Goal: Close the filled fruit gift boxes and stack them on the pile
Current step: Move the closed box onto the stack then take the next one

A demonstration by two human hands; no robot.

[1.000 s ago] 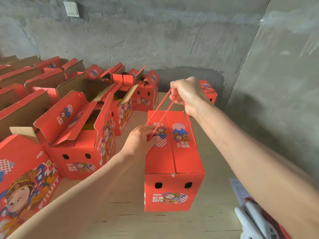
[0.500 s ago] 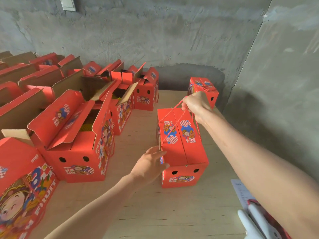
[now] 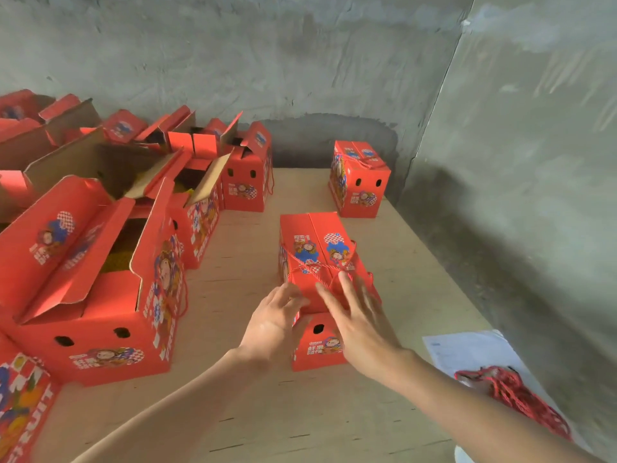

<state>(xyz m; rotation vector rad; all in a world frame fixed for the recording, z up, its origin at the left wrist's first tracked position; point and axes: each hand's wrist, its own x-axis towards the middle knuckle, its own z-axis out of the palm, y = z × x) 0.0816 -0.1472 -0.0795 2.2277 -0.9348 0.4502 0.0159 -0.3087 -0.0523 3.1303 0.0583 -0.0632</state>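
A closed red fruit gift box (image 3: 317, 242) rests on the wooden platform (image 3: 334, 412) in the middle of the view, its red rope handle (image 3: 312, 267) lying slack across the lid. My left hand (image 3: 275, 325) is spread, fingertips at the box's near left top edge. My right hand (image 3: 359, 320) is also spread, fingers apart over the near end of the lid. Neither hand holds anything. A second closed red box (image 3: 359, 180) stands farther back by the wall corner.
Several open red gift boxes (image 3: 100, 279) with raised flaps fill the left side. A sheet of paper (image 3: 467, 354) and a bundle of red ropes (image 3: 516, 396) lie at the platform's right edge. Concrete walls enclose the back and right.
The box, carried by its rope in my right hand, now sits on the platform. My right hand has let go of the rope, and both hands are open at the box's near end.
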